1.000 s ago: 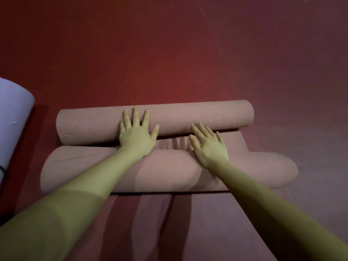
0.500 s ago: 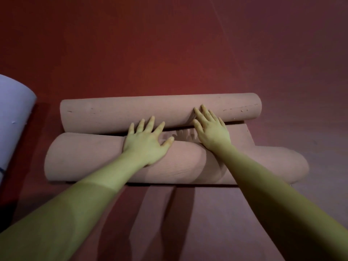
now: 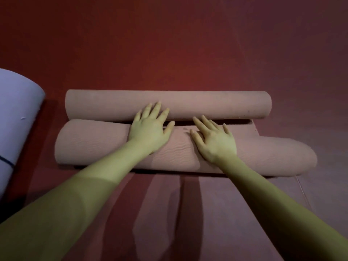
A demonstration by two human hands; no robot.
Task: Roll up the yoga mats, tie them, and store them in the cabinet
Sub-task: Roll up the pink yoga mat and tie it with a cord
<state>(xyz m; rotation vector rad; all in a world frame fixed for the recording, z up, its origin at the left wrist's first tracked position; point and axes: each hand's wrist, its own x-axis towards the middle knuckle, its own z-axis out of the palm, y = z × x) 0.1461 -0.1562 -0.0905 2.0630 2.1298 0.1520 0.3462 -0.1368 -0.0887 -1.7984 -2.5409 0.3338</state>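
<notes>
On red floor, flat left hand (image 3: pixel 148 129) and right hand (image 3: pixel 213 140) press a soft, springy pink mat roll (image 3: pixel 94 144), best gripped mid-length.

Two mat rolls lie side by side on the floor (image 3: pixel 188 44) — far roll (image 3: pixel 207 104) touching near roll (image 3: pixel 94 144) — left hand (image 3: pixel 150 129) across both, right hand (image 3: pixel 212 140) on the near one, third mat (image 3: pixel 17 117) far left.
</notes>
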